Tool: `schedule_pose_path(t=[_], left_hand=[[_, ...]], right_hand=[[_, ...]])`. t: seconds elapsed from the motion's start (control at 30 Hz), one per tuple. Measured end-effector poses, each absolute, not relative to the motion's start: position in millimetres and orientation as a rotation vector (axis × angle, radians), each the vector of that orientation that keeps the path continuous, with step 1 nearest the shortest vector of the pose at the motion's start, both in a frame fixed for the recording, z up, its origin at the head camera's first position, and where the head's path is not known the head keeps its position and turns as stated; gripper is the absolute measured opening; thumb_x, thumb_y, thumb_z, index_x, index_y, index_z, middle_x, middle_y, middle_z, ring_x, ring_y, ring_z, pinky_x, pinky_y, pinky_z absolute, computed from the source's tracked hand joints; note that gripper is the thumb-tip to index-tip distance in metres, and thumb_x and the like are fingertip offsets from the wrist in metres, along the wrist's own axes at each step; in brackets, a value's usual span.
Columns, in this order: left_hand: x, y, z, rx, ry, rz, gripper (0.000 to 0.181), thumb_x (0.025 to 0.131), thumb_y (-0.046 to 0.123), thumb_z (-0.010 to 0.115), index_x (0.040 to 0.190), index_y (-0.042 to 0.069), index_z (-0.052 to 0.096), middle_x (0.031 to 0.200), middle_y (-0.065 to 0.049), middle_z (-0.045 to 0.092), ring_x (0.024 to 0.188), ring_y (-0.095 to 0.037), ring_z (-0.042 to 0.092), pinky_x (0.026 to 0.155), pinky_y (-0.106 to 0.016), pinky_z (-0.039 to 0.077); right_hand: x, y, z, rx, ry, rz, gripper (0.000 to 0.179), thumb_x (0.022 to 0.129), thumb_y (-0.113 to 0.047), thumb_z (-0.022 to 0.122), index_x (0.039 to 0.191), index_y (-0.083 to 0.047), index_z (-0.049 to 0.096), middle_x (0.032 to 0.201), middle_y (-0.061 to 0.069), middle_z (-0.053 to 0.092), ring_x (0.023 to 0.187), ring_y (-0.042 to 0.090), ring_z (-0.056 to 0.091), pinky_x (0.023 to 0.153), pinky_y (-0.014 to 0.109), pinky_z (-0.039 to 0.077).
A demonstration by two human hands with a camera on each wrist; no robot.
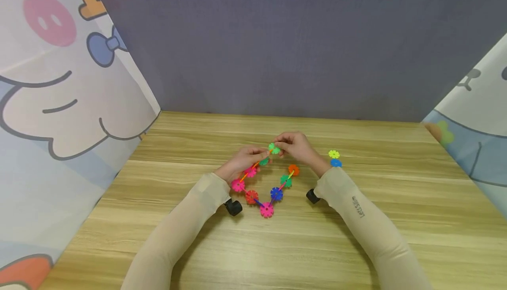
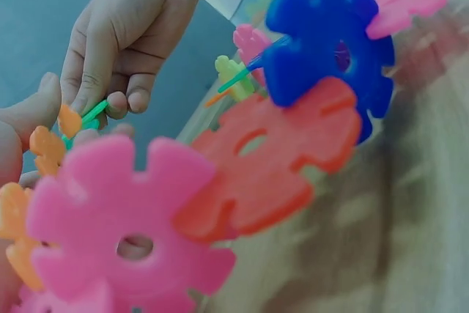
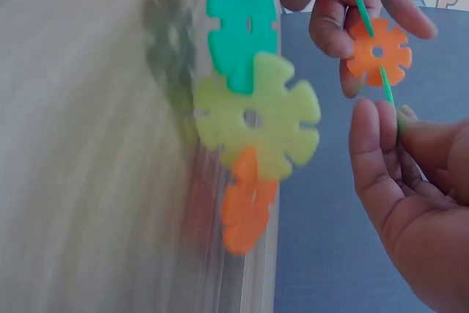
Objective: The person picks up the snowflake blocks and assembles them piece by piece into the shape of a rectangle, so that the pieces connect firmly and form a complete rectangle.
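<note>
A chain of notched plastic snowflake discs, slotted edge to edge, hangs in a loose U between the two hands. My left hand [image 1: 247,158] grips the chain near its upper left end, by an orange disc [image 3: 378,52]. With fingertips and thumb, my right hand [image 1: 296,146] pinches a bright green disc [image 1: 274,148] at that same end. In the right wrist view this disc appears edge-on, meeting the orange one. Pink [image 2: 132,232], red [image 2: 275,159] and blue [image 2: 322,49] discs follow downward. The other end rises to a yellow-green disc [image 3: 282,119] and an orange end disc [image 3: 249,207].
A loose yellow disc [image 1: 334,154] and a blue disc [image 1: 336,163] lie on the wooden table [image 1: 396,193], just beyond the right wrist. A grey panel [image 1: 277,48] stands along the table's far edge. Cartoon-printed sheets [image 1: 75,105] flank both sides.
</note>
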State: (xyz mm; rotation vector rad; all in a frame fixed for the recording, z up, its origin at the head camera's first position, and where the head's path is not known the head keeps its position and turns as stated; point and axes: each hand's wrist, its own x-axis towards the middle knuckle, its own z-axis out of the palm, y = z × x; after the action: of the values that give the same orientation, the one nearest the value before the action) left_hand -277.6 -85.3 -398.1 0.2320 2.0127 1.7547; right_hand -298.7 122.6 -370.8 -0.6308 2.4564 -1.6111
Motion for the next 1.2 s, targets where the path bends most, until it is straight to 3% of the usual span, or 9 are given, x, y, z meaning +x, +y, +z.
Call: schedule_pose_path(t=[0.17,0.33,0.5,0.57,0.7,0.8,0.83,1.03,1.2], left_hand=[[-277.2,-85.4,-400.2,0.229,2.009,1.778,0.048,0.103,0.031,0.057,0.147,0.014,0.048,0.115,-0.007,0.07,0.105,-0.023,0.056,0.063,-0.025,0.048],[-276.9,-85.8,-399.8,0.194,2.007,1.809,0.056,0.102,0.035,0.058,0.153,0.023,0.04,0.115,-0.007,0.07,0.084,-0.016,0.056,0.054,-0.023,0.045],[-274.7,-86.0,-398.2,0.165,1.988,1.83,0.054,0.102,0.034,0.058,0.153,0.028,0.04,0.118,-0.009,0.068,0.06,-0.011,0.05,0.049,-0.022,0.045],[-274.4,-86.0,-398.6,0.168,1.989,1.833,0.053,0.103,0.033,0.057,0.153,0.029,0.04,0.118,-0.01,0.068,0.065,-0.014,0.052,0.05,-0.023,0.046],[-274.3,-86.2,-400.2,0.173,2.052,1.829,0.051,0.103,0.034,0.057,0.152,0.03,0.042,0.119,-0.01,0.068,0.091,-0.013,0.053,0.067,-0.026,0.045],[-273.9,-86.5,-401.7,0.142,2.073,1.87,0.05,0.102,0.033,0.058,0.15,0.03,0.045,0.127,-0.008,0.063,0.083,-0.014,0.052,0.069,-0.028,0.044],[-273.9,-86.7,-402.3,0.129,2.068,1.894,0.05,0.102,0.033,0.058,0.15,0.029,0.046,0.13,-0.01,0.061,0.076,-0.018,0.051,0.064,-0.028,0.046],[-273.6,-87.9,-404.2,0.067,2.067,1.987,0.049,0.102,0.033,0.059,0.149,0.03,0.047,0.148,-0.006,0.046,0.074,-0.014,0.051,0.056,-0.024,0.049],[-273.6,-87.9,-403.7,0.044,2.009,2.067,0.048,0.102,0.03,0.058,0.149,0.029,0.047,0.137,-0.018,0.054,0.059,-0.016,0.052,0.05,-0.025,0.048]], right_hand=[[-300.4,134.0,-372.2,-0.599,2.405,-1.624,0.031,0.098,0.001,0.06,0.127,0.011,0.06,0.097,0.023,0.066,0.075,0.029,0.066,0.075,0.046,0.059],[-303.3,150.7,-371.6,-0.53,2.396,-1.679,0.038,0.096,0.001,0.062,0.133,0.01,0.055,0.107,0.027,0.063,0.085,0.041,0.067,0.079,0.049,0.058],[-307.6,170.4,-372.5,-0.499,2.461,-1.667,0.039,0.095,0.004,0.063,0.133,0.012,0.054,0.106,0.027,0.063,0.084,0.039,0.067,0.076,0.044,0.06],[-308.6,179.4,-372.8,-0.495,2.507,-1.64,0.039,0.095,0.004,0.063,0.132,0.012,0.055,0.106,0.028,0.063,0.084,0.039,0.067,0.075,0.041,0.06],[-309.1,197.9,-372.2,-0.483,2.596,-1.573,0.039,0.095,0.002,0.064,0.132,0.011,0.055,0.11,0.029,0.063,0.087,0.04,0.066,0.075,0.039,0.06],[-308.9,210.9,-372.4,-0.471,2.661,-1.51,0.039,0.095,0.0,0.065,0.131,0.01,0.056,0.11,0.029,0.063,0.087,0.039,0.067,0.073,0.039,0.06],[-308.8,214.8,-372.8,-0.467,2.682,-1.488,0.039,0.094,0.0,0.066,0.131,0.01,0.057,0.11,0.029,0.063,0.086,0.039,0.067,0.072,0.039,0.06],[-309.5,234.5,-376.9,-0.428,2.794,-1.336,0.039,0.092,0.0,0.068,0.129,0.01,0.058,0.107,0.028,0.063,0.083,0.039,0.068,0.066,0.037,0.059],[-310.2,247.3,-379.1,-0.382,2.836,-1.236,0.04,0.092,0.0,0.069,0.128,0.012,0.057,0.106,0.028,0.061,0.087,0.038,0.067,0.064,0.033,0.059]])
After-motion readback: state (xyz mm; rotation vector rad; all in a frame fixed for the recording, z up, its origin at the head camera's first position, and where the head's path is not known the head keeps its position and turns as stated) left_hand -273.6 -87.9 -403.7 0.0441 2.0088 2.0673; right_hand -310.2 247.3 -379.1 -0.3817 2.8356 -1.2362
